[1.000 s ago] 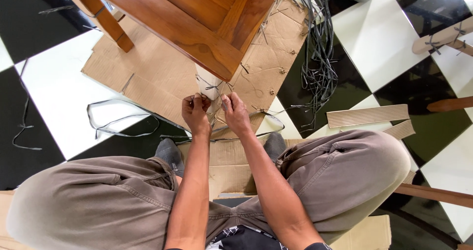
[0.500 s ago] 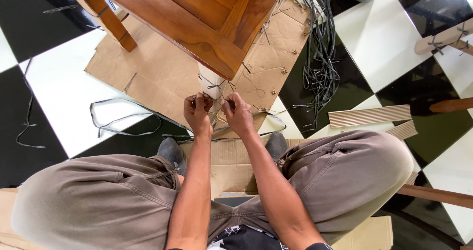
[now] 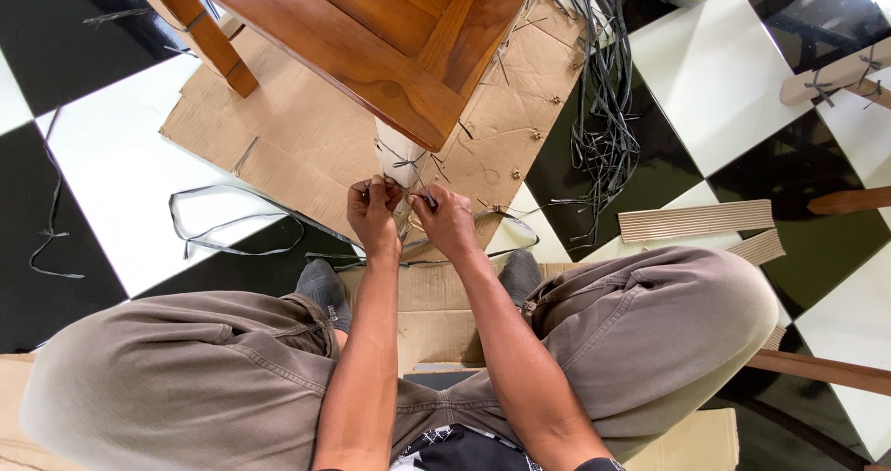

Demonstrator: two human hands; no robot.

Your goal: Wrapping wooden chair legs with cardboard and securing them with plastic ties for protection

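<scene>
Pinching a thin dark plastic strap (image 3: 401, 167) with both my left hand (image 3: 373, 213) and right hand (image 3: 447, 219), fingers clamped on it, right against the paper-wrapped wooden table leg (image 3: 394, 155).

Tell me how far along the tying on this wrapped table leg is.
One dark strap knot already sits higher on the pale wrapped leg of the brown wooden table. The left hand and right hand pinch a thin dark strap lower down. The far bare wooden leg shows no wrap.
</scene>
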